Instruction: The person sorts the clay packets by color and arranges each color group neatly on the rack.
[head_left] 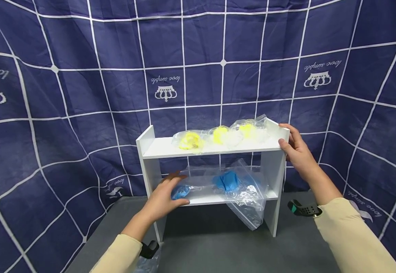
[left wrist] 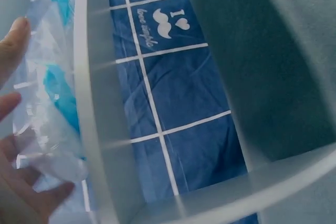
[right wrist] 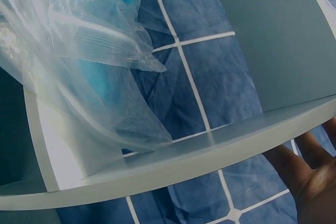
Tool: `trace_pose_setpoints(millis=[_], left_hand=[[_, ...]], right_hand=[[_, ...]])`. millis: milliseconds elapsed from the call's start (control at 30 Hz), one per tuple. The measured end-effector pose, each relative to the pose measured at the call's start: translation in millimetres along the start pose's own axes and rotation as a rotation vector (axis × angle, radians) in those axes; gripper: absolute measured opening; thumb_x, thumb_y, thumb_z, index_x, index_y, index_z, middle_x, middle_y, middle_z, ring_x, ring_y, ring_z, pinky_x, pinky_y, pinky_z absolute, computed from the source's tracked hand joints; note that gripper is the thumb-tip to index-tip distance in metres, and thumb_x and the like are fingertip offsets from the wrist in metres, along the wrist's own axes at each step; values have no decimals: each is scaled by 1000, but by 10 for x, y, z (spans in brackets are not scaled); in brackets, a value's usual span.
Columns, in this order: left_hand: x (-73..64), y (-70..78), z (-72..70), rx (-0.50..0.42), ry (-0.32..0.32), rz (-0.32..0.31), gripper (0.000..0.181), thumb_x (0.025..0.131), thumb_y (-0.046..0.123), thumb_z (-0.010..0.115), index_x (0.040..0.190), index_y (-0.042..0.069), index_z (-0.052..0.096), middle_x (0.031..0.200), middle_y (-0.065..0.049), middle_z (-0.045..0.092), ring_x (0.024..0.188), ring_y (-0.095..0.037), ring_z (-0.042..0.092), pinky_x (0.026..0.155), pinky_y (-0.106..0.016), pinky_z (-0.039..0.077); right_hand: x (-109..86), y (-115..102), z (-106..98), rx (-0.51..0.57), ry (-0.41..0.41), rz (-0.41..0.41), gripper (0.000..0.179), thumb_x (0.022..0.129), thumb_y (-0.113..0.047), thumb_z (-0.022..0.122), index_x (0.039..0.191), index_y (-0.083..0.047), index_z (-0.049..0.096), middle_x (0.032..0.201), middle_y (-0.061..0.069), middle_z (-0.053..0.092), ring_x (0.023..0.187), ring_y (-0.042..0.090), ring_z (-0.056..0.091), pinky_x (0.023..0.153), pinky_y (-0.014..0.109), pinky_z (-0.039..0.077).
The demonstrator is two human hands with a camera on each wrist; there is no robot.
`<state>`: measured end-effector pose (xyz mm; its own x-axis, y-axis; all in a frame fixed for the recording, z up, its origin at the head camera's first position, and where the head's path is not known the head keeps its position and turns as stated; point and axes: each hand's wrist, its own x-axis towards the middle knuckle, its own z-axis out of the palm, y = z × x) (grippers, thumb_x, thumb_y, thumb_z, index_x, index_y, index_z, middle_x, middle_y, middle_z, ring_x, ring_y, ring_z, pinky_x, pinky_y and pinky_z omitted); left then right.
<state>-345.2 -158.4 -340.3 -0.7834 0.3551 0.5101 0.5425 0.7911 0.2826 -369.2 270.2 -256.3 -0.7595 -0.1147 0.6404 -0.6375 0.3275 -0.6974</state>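
Note:
A white two-tier shelf (head_left: 166, 152) stands on a dark grey surface. On its lower board lie clear plastic bags with blue contents: a small blue bundle (head_left: 181, 192) at the left and a larger blue bundle (head_left: 228, 181) toward the right. My left hand (head_left: 164, 193) reaches in at the left end, its fingers spread around the small bundle's bag without visibly pinching it; the left wrist view shows the bag (left wrist: 52, 129) beside the fingers. With thumb in front and fingers over the far side, my right hand (head_left: 297, 151) grips the shelf's right side panel (head_left: 277, 129).
Several clear bags with yellow contents (head_left: 190, 141) lie on the upper board. An empty-looking bag end (head_left: 249, 216) hangs below the lower board at the right. Another clear bag (head_left: 148, 263) lies at the bottom left. A blue checked cloth (head_left: 201, 83) hangs behind.

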Motion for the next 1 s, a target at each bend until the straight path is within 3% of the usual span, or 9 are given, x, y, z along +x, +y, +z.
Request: trace_pose_setpoints(millis=[200, 333, 433, 533, 667, 767, 833, 933, 1000], left_hand=[[-307, 72, -247, 7, -8, 184, 83, 69, 45, 81, 142, 29, 45, 155, 5, 34, 143, -23, 34, 99, -48, 46], [-610, 52, -394, -42, -38, 297, 77, 72, 49, 76, 140, 29, 47, 154, 8, 36, 140, -17, 38, 97, -43, 48], [-856, -14, -442, -72, -100, 349, 74, 72, 52, 73, 138, 32, 47, 150, 7, 41, 135, -14, 44, 96, -38, 48], [-1095, -129, -439, -89, -212, 368, 77, 71, 52, 74, 139, 34, 44, 151, 7, 40, 134, -13, 44, 95, -32, 48], [-1379, -430, -305, -204, -386, 366, 77, 78, 44, 74, 145, 28, 39, 154, 1, 34, 137, -13, 38, 93, -32, 48], [-1569, -768, -85, -297, -482, 329, 69, 87, 37, 68, 147, 22, 37, 153, -7, 34, 139, -10, 34, 90, -35, 47], [-1690, -1038, 108, -313, -529, 293, 64, 91, 33, 63, 148, 21, 35, 154, -7, 32, 139, -8, 31, 87, -36, 46], [-1853, -1407, 393, -279, -529, 271, 59, 92, 29, 60, 146, 27, 38, 156, -1, 30, 138, -5, 30, 84, -40, 45], [-1912, -1459, 461, -235, -496, 283, 56, 91, 26, 61, 144, 29, 42, 154, 3, 34, 136, -5, 35, 81, -39, 46]], right_hand=[[-5, -4, -24, 2, 7, -14, 53, 102, -23, 42, 150, -29, 21, 142, 8, 37, 103, 3, 51, 69, 21, 52], [5, -2, -27, 13, 3, -16, 54, 102, -22, 43, 150, -29, 21, 137, 0, 40, 102, 4, 52, 69, 22, 52], [15, -4, -20, 7, 5, -12, 54, 102, -23, 43, 150, -30, 21, 138, 0, 39, 103, 4, 51, 70, 21, 52], [22, -2, -8, -6, 6, -5, 54, 102, -24, 43, 150, -31, 20, 140, 4, 38, 104, 3, 50, 70, 20, 51], [27, 5, 2, -14, 1, -1, 54, 102, -24, 42, 151, -30, 19, 144, 11, 35, 104, 3, 50, 71, 20, 51], [29, 5, 4, -14, -3, -1, 54, 102, -24, 42, 151, -30, 19, 145, 13, 34, 105, 3, 50, 70, 20, 51], [30, 4, 5, -14, -2, -1, 54, 102, -24, 42, 151, -30, 19, 144, 13, 34, 104, 3, 50, 70, 21, 51], [29, 3, 5, -14, -1, -1, 54, 102, -25, 42, 151, -31, 19, 143, 12, 35, 103, 3, 51, 70, 21, 52], [24, 3, 3, -14, 2, -3, 54, 102, -24, 42, 151, -31, 19, 142, 10, 36, 102, 3, 51, 69, 21, 52]])
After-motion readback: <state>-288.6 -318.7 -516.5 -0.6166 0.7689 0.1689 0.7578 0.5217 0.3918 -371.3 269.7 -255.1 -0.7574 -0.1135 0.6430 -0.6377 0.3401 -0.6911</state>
